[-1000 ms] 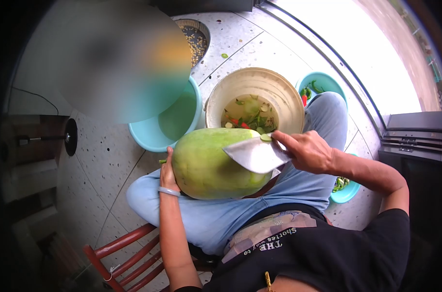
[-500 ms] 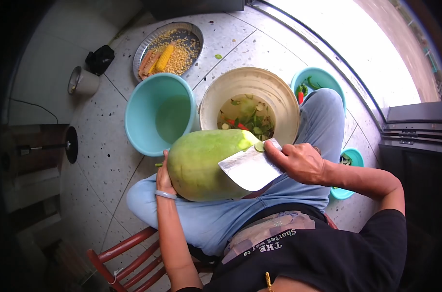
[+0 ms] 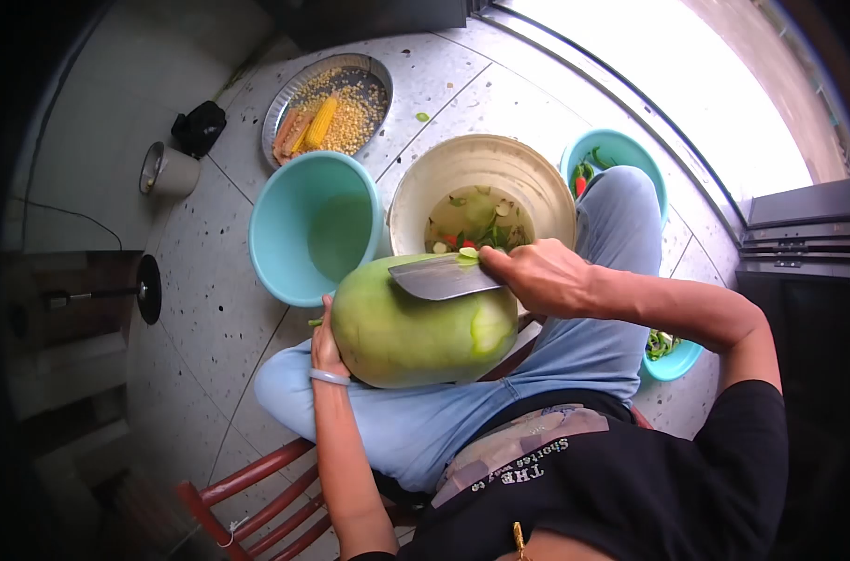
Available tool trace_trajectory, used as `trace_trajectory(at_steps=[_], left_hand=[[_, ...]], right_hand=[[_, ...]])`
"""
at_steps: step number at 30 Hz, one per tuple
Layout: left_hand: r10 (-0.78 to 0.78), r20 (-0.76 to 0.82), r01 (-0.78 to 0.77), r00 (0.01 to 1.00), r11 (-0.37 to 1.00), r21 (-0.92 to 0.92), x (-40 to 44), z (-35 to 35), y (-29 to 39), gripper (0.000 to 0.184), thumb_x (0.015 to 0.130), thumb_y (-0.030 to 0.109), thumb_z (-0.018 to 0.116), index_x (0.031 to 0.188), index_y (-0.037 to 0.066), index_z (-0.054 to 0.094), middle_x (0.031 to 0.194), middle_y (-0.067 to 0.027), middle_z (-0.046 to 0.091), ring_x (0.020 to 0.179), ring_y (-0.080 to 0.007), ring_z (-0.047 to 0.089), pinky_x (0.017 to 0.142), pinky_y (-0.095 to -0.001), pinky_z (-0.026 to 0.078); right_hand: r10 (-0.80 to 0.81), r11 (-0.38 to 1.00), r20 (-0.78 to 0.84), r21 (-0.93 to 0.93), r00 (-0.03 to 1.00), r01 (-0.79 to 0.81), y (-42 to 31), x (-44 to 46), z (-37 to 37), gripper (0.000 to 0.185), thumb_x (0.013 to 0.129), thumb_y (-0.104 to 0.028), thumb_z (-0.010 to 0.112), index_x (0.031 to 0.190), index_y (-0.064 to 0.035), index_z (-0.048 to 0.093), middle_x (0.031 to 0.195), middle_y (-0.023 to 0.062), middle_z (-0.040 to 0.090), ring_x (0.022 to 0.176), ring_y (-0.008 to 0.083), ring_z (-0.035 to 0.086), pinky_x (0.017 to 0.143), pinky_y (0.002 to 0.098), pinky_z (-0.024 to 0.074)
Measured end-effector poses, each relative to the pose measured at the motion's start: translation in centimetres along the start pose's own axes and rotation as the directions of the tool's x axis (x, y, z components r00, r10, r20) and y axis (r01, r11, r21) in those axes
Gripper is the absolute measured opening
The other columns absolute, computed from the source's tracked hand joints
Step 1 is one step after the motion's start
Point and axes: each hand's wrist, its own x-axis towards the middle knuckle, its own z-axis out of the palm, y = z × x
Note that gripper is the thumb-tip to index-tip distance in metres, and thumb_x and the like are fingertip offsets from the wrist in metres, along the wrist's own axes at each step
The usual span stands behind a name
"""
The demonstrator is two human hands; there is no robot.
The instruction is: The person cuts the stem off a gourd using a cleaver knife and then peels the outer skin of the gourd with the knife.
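A large pale green melon (image 3: pixel 411 341) lies across my lap, with a peeled light patch at its right end. My left hand (image 3: pixel 327 348) supports its left end, fingers partly hidden underneath. My right hand (image 3: pixel 542 278) is closed on a wide-bladed knife (image 3: pixel 444 279), whose blade rests over the melon's upper side. A small green slice (image 3: pixel 467 255) sits by the blade and my right fingertips. Just beyond the melon stands a cream bucket (image 3: pixel 486 154) holding murky water, leaves, slices and red bits.
A teal tub (image 3: pixel 280 229) stands left of the bucket. Behind it is a metal tray (image 3: pixel 380 79) with corn. Teal bowls of peppers (image 3: pixel 635 150) and green pieces (image 3: pixel 691 360) are on the right. A red chair (image 3: pixel 257 481), small bin (image 3: pixel 174 173) and black bag (image 3: pixel 201 128) are at left.
My right hand and the knife have moved up and left across the melon. The melon has turned, bringing its peeled patch toward me. A blurred round shape at upper left is gone.
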Motion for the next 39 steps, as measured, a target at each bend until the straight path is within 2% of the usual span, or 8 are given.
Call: trace_trajectory(at_steps=[2,6,21,27,28,31,34,39], left_hand=[[-0.024,-0.008,0.024,1.0,0.999,-0.023,0.0,0.0,0.0,0.065,0.097,0.053,0.051,0.123,-0.006,0.057,0.115,-0.0139,0.065,0.098,-0.0208,0.065,0.081,-0.0328,0.056],[-0.039,-0.011,0.039,0.999,0.999,0.007,-0.3,0.5,0.5,0.064,0.097,0.053,0.05,0.122,-0.005,0.058,0.114,-0.0138,0.065,0.097,-0.0203,0.065,0.08,-0.0324,0.056],[-0.031,0.034,0.034,0.999,0.997,-0.065,0.0,0.3,0.1,0.059,0.1,0.049,0.046,0.122,-0.005,0.057,0.117,-0.0147,0.064,0.099,-0.0201,0.065,0.081,-0.0328,0.057],[-0.008,-0.016,0.008,1.0,1.0,0.003,-0.5,1.0,0.8,0.062,0.099,0.051,0.048,0.122,-0.006,0.057,0.116,-0.0148,0.064,0.099,-0.0206,0.065,0.082,-0.0328,0.056],[-0.008,-0.02,0.009,1.0,0.999,0.034,-0.5,0.9,0.9,0.063,0.098,0.052,0.048,0.122,-0.006,0.057,0.116,-0.0149,0.064,0.099,-0.0206,0.065,0.081,-0.0327,0.056],[-0.004,-0.031,0.006,1.0,0.997,0.08,-0.2,0.7,0.8,0.066,0.096,0.054,0.05,0.121,-0.006,0.058,0.114,-0.0149,0.065,0.097,-0.0201,0.065,0.079,-0.0323,0.056],[-0.013,-0.043,0.015,0.999,0.998,0.054,-0.1,0.4,0.2,0.068,0.096,0.056,0.05,0.119,-0.007,0.059,0.111,-0.0148,0.066,0.095,-0.0196,0.066,0.077,-0.032,0.056],[-0.016,-0.023,0.017,1.0,0.998,0.064,0.2,0.0,0.0,0.068,0.096,0.057,0.048,0.119,-0.007,0.059,0.109,-0.0149,0.067,0.094,-0.0197,0.067,0.078,-0.032,0.056]], right_hand=[[-0.014,0.999,-0.044,0.036,0.999,0.016,-0.1,-1.7,-0.6,0.022,0.088,-0.011,0.052,0.107,-0.0029,0.046,0.061,0.0181,0.058,0.055,0.0388,0.062,0.048,0.0485,0.0478],[-0.01,1.0,-0.015,0.011,1.0,0.01,0.4,-4.3,-0.8,0.025,0.089,-0.014,0.053,0.111,-0.0041,0.045,0.062,0.0168,0.059,0.055,0.0389,0.062,0.046,0.0488,0.0473],[0.07,0.998,0.145,-0.003,0.987,-0.07,-0.5,-1.8,-1.8,0.022,0.084,-0.006,0.054,0.102,0.0017,0.043,0.061,0.0214,0.059,0.058,0.041,0.064,0.05,0.0503,0.0497],[0.099,0.994,0.173,0.038,0.98,-0.107,-0.9,2.0,-1.3,0.017,0.082,-0.004,0.057,0.095,0.0063,0.055,0.075,0.0245,0.065,0.073,0.0399,0.068,0.06,0.0462,0.0559],[0.11,0.992,0.237,0.027,0.965,-0.119,-0.3,3.3,-1.2,0.017,0.083,-0.007,0.056,0.091,0.0068,0.061,0.08,0.0245,0.067,0.079,0.04,0.069,0.065,0.0453,0.0569],[0.064,0.996,0.343,0.039,0.937,-0.082,2.1,4.4,0.4,0.021,0.081,-0.007,0.059,0.1,0.0012,0.064,0.082,0.024,0.066,0.08,0.0404,0.068,0.067,0.047,0.0552],[0.133,0.975,0.143,0.16,0.981,-0.156,1.5,2.5,-0.7,0.026,0.081,-0.007,0.059,0.106,-0.0004,0.06,0.074,0.0234,0.065,0.073,0.0412,0.066,0.063,0.049,0.053],[0.13,0.974,0.056,0.182,0.99,-0.139,1.2,-3.0,-1.5,0.024,0.083,-0.009,0.057,0.106,-0.0022,0.055,0.064,0.022,0.061,0.062,0.0421,0.063,0.057,0.0512,0.0506]])
